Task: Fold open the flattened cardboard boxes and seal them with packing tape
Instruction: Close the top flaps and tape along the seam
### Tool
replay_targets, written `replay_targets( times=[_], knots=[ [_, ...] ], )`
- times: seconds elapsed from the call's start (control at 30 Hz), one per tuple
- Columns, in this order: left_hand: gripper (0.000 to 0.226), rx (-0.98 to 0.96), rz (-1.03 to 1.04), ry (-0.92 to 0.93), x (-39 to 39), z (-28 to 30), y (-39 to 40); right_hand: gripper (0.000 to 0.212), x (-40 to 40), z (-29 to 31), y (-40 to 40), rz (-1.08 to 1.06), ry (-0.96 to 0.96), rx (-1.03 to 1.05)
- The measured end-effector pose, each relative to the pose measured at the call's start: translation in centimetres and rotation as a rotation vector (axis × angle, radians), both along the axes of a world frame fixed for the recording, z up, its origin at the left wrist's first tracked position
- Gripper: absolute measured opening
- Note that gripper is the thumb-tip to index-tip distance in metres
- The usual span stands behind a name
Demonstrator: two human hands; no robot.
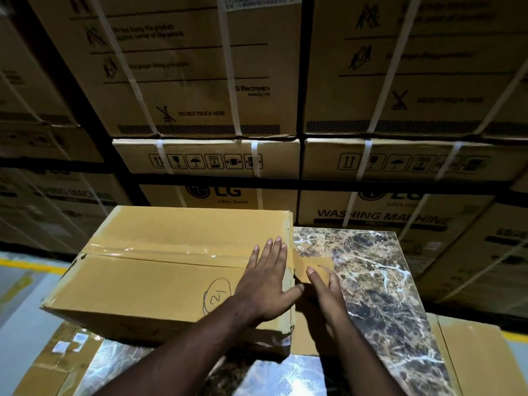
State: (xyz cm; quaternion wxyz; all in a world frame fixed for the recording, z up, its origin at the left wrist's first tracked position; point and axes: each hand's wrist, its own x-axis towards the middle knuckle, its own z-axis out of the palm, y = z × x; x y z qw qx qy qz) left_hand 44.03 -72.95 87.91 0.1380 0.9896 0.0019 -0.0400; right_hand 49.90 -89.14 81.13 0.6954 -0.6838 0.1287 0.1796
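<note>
1. A brown rectangular cardboard box sits at the left edge of a dark marbled stone table.
2. Left hand presses flat on the box top, fingers straight.
3. Right hand, fingers extended, smooths the shiny clear packing tape end down the box's right side.

Tan cardboard box with glossy clear tape, on a brown, white-veined marble slab; yellow floor line far left.

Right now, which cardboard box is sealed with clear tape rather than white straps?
The plain box under both hands, with a circled number; the printed boxes behind carry white straps.
</note>
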Motion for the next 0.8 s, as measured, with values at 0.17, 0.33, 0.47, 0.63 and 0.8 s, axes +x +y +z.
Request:
replay_targets(
  times=[0.17,0.33,0.47,0.63,0.8],
  knots=[
    [0.060,-0.129,0.251,-0.243,3.1,1.1,-1.4,0.054,0.1,-0.8,0.7,-0.030,-0.045,0.015],
    [0.086,-0.053,0.351,-0.078,6.1,0.5,-2.7,0.051,-0.7,-1.1,0.0,-0.086,-0.305,-0.511],
    [0.075,-0.009,0.238,-0.010,6.0,0.0,-2.4,0.065,-1.8,-1.0,0.6,0.171,-0.701,-0.611],
    [0.070,0.011,0.054,0.015,3.1,-0.3,0.0,0.072,-2.6,0.5,1.5,0.522,-0.781,-0.710],
    [0.075,0.040,0.062,0.023,1.4,-1.1,0.4,0.068,-3.6,-0.7,0.7,0.576,-0.895,-0.725]
  ],
)
